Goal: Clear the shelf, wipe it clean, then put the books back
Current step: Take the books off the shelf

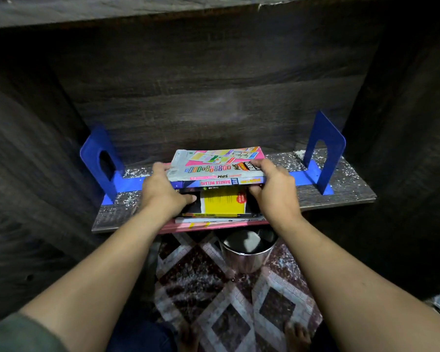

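Note:
A stack of books (217, 184) lies flat in the middle of the dark wooden shelf (338, 194). On top is a pink and grey book (214, 162); under it come a blue one and a black and yellow one (224, 203). The lowest pink book juts past the shelf's front edge. My left hand (163, 191) grips the stack's left side, fingers over the top book and thumb on the black cover. My right hand (272, 184) grips the right side the same way. White crumbs and dust lie scattered over the shelf.
Two blue metal bookends stand on the shelf, one at the left (101, 161) and one at the right (324, 151). Dark wood panels close in the back and sides. Below the shelf a shiny metal bin (247, 252) stands on a patterned rug (214, 301).

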### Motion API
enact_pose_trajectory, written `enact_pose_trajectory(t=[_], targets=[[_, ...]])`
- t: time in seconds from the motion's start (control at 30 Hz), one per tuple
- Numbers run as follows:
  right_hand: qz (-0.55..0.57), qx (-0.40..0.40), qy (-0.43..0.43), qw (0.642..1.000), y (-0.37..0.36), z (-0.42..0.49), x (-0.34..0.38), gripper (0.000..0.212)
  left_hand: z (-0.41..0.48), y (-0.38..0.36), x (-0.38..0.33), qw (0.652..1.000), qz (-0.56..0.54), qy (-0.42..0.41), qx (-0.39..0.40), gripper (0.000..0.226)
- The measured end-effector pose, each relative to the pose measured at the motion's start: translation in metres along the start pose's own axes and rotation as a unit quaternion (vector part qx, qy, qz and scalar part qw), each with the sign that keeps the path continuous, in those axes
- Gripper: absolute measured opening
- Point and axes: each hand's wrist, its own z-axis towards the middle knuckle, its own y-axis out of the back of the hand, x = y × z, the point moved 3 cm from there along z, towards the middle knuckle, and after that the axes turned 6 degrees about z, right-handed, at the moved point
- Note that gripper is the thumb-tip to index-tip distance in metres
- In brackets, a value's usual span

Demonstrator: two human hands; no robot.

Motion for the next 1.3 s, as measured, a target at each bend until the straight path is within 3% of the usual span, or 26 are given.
enact_pose_trajectory(t=[0.07, 0.13, 0.2, 0.3, 0.4, 0.5, 0.57, 0.67, 0.77, 0.97, 1.17, 1.3], targets=[[-0.107, 0.012, 0.024, 0.994, 0.001, -0.004, 0.008, 0.055, -0.005, 0.005, -0.004, 0.992, 0.111, -0.023, -0.054, 0.065], [-0.194, 0.028, 0.040, 0.980, -0.001, -0.010, 0.012, 0.055, -0.008, 0.004, -0.007, 0.955, 0.276, -0.074, -0.074, 0.060], [-0.232, 0.037, 0.050, 0.971, -0.004, -0.012, 0.014, 0.056, -0.006, 0.000, -0.009, 0.930, 0.329, -0.151, -0.063, 0.051], [-0.292, 0.057, 0.083, 0.951, 0.000, -0.009, 0.018, 0.060, -0.003, 0.007, -0.011, 0.929, 0.318, -0.191, -0.015, 0.043], [-0.316, 0.158, 0.120, 0.928, -0.003, -0.013, 0.021, 0.081, -0.005, 0.011, -0.011, 0.909, 0.360, -0.210, 0.012, 0.044], [-0.343, 0.197, 0.179, 0.901, -0.019, -0.026, 0.022, 0.099, -0.012, 0.010, -0.013, 0.907, 0.365, -0.199, 0.067, 0.053], [-0.367, 0.187, 0.191, 0.891, -0.032, -0.031, 0.019, 0.096, -0.017, 0.004, -0.013, 0.891, 0.404, -0.183, 0.100, 0.070], [-0.344, 0.141, 0.207, 0.905, -0.037, -0.029, 0.020, 0.073, -0.024, -0.011, -0.010, 0.874, 0.427, -0.196, 0.121, 0.092], [-0.339, 0.138, 0.208, 0.907, -0.033, -0.023, 0.022, 0.065, -0.027, -0.014, -0.013, 0.889, 0.373, -0.254, 0.074, 0.098], [-0.365, 0.022, 0.207, 0.907, -0.029, -0.017, 0.028, 0.046, -0.017, -0.004, -0.021, 0.909, 0.281, -0.309, 0.017, 0.068], [-0.307, -0.075, 0.243, 0.917, 0.001, -0.008, 0.056, 0.050, -0.023, 0.040, -0.051, 0.891, 0.302, -0.334, -0.053, 0.050], [-0.313, 0.006, 0.235, 0.920, 0.034, -0.001, 0.092, 0.056, -0.030, 0.076, -0.069, 0.879, 0.347, -0.316, -0.088, 0.050]])
